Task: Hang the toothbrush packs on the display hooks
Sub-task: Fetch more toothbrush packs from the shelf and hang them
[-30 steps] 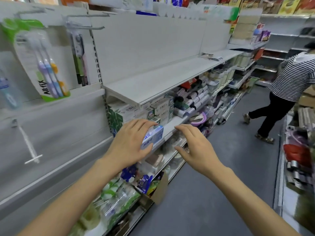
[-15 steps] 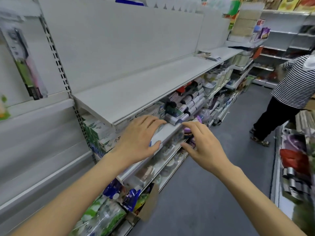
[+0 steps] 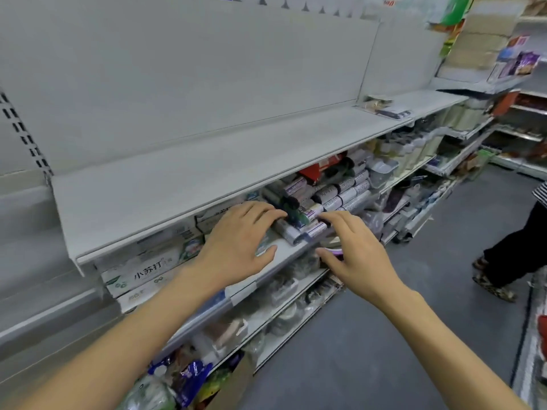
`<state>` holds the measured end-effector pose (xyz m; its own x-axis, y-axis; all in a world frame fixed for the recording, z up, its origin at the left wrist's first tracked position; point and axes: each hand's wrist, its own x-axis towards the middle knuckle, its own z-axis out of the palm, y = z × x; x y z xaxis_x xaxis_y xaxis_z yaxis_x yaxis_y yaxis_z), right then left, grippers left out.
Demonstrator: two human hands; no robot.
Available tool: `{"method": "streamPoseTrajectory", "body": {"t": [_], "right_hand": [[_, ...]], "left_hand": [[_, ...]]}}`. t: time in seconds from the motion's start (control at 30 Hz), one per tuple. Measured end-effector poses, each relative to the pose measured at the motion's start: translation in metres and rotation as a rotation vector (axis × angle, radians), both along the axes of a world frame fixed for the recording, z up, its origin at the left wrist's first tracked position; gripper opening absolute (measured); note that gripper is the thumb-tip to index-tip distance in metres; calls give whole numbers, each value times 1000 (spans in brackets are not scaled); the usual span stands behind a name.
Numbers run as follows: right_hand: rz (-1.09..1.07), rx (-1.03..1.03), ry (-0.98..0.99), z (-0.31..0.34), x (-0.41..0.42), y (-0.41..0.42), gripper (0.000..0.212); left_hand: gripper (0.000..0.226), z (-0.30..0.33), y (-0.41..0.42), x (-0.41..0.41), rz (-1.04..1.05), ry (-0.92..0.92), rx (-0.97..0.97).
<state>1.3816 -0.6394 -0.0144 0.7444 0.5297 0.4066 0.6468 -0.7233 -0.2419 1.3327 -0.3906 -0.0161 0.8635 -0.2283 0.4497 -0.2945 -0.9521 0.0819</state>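
My left hand (image 3: 241, 244) hovers palm down with relaxed fingers over the front of the second shelf, holding nothing. My right hand (image 3: 353, 251) is stretched out beside it, fingers loosely spread, also empty. Both reach toward the rolled packs (image 3: 313, 202) stacked under the bare white shelf (image 3: 207, 170). Far along that shelf lie a few flat packs (image 3: 384, 109), too blurred to tell whether they are toothbrush packs. No display hook or hanging toothbrush pack is in view.
Toothpaste boxes (image 3: 148, 270) fill the shelf left of my hands. Lower shelves hold bagged goods (image 3: 183, 377). A slotted upright (image 3: 26, 137) stands at far left. A person's legs (image 3: 509, 255) are in the grey aisle at right, by another rack (image 3: 535, 335).
The view has swung right along the shelving, so the hanging toothbrush packs and hooks have left the frame. Both hands have moved right, from the toothpaste boxes toward the rolled packs.
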Motion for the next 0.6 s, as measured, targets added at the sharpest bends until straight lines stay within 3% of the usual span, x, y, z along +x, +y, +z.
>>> {"method": "streamPoseTrajectory", "body": {"t": [0.6], "right_hand": [[121,-25,10,1,229,-149,59]], "left_hand": [[58,15,-157,196,128,-6,31]]}}
